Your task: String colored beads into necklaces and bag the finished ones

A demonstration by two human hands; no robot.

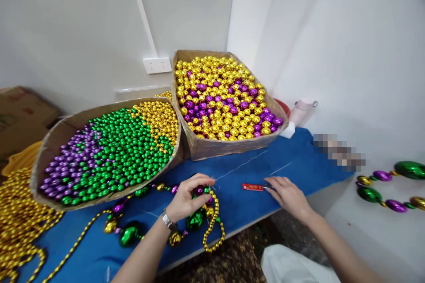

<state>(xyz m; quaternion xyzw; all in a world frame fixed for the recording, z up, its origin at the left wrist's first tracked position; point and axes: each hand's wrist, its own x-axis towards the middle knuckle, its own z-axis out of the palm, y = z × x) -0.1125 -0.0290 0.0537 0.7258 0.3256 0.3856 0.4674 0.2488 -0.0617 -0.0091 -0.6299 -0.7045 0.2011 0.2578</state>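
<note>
While the left hand (191, 196) curls around a mixed string of beads (194, 220) near the front edge of the blue-covered bench (242, 214), its thumb and forefinger are bent together on the string. Purple, green and gold beads show at the fingers, and a loop of small gold beads (216, 216) hangs below them, past the bench's edge. A metal-banded watch (169, 220) sits on the left wrist.

The right hand (288, 194) is lowered to the bench, its fingertips at the dark end of a small red-labelled tool (252, 187); whether they are clamped on it or merely resting there cannot be told. Pale marks run along the red label, too small to read. A thin white thread (239, 168) stretches over the cloth between the hands and the boxes.

Behind the left hand stands a cardboard box (38, 172) of purple, green and gold beads; beside it, a second box (229, 146) holds larger gold and purple ones. Strands of gold beads (20, 212) heap at the far left, in front of a carton (25, 117) whose faint reddish and greenish print is illegible. On the right wall, large coloured beads (395, 205) form a curve.
</note>
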